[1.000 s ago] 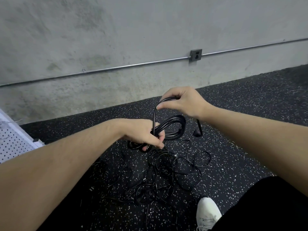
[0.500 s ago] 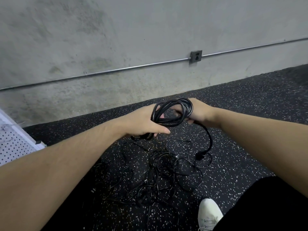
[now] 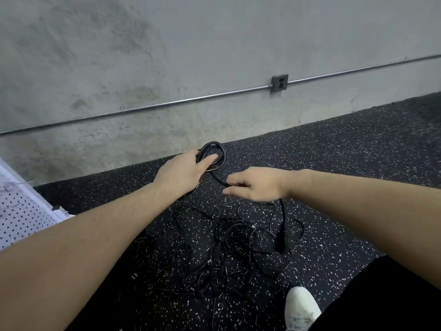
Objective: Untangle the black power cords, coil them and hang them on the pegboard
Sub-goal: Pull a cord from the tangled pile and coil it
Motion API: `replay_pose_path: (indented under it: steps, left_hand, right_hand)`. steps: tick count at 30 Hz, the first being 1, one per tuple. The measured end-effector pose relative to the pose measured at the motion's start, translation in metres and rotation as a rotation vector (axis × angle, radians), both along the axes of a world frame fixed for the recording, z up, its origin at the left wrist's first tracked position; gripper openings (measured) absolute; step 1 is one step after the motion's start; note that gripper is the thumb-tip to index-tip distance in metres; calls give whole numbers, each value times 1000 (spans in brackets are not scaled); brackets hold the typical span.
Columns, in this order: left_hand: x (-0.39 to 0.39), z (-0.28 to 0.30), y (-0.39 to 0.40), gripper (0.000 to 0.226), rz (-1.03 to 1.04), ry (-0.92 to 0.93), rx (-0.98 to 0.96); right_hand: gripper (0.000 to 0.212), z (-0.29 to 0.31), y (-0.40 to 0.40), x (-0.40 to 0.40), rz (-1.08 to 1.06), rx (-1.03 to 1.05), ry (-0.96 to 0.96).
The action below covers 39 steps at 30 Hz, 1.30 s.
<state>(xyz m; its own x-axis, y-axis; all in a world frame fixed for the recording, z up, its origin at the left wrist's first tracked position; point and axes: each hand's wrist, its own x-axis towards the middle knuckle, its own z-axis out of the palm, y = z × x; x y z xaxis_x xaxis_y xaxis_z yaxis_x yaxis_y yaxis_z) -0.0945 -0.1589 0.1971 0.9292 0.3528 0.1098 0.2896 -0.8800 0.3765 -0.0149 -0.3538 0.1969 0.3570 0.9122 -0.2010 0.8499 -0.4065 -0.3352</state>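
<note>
Speckled floor (image 3: 358,187): left hand (image 3: 181,174) grips coil (image 3: 212,155); right hand (image 3: 257,185) beside.

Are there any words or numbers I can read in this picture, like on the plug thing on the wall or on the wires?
None: no word, number, brand or sign can be read anywhere.
wall outlet: plain grey face with two sockets, no writing shows.
coiled cord held by the left hand: no print visible.
tangled cords on the floor: any print is too small to tell.
white shoe: no logo visible.
pegboard: only holes.
</note>
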Motion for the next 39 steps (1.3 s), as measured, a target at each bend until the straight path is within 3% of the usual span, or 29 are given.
replay_pose_path:
  steps: [3, 6, 10, 12, 17, 20, 23, 25, 26, 30, 34, 39]
  left_hand:
    - [-5, -3, 3, 64, 35, 127, 157]
    - [-10, -1, -4, 65, -31, 201, 225]
    - [-14, 5, -19, 77, -104, 207, 185]
    - [-17, 6, -21, 76, -161, 185, 127]
    - [-25, 14, -14, 66, -400, 154, 66]
    - [-25, 14, -21, 67, -474, 107, 165]
    - [-24, 11, -25, 58, -422, -9, -20]
    - [-25, 11, -27, 48, -392, -59, -168]
    - [-25, 11, -28, 43, -379, -77, -206]
    - [-19, 9, -20, 19, -254, -167, -255]
    - [-15, 3, -20, 36, -184, -195, -153]
    - [-7, 4, -9, 37, 10, -145, 48]
  right_hand:
    - [21, 4, 1, -4, 61, 80, -135]
    - [30, 7, -4, 0, 43, 271, -203]
    - [21, 9, -8, 12, -107, 592, -6]
    - [15, 9, -7, 17, -172, 671, 87]
    - [24, 10, -5, 22, -207, 772, 244]
    - [19, 9, 0, 22, -203, 722, 363]
    - [9, 2, -3, 30, -253, 662, 555]
    - [19, -4, -10, 36, -265, 595, 491]
    - [12, -4, -13, 36, -285, 529, 442]
    - [50, -4, -15, 21, -311, 243, 328]
    - [28, -3, -6, 5, -191, 131, 345]
    - [24, -1, -4, 2, -29, 77, 88]
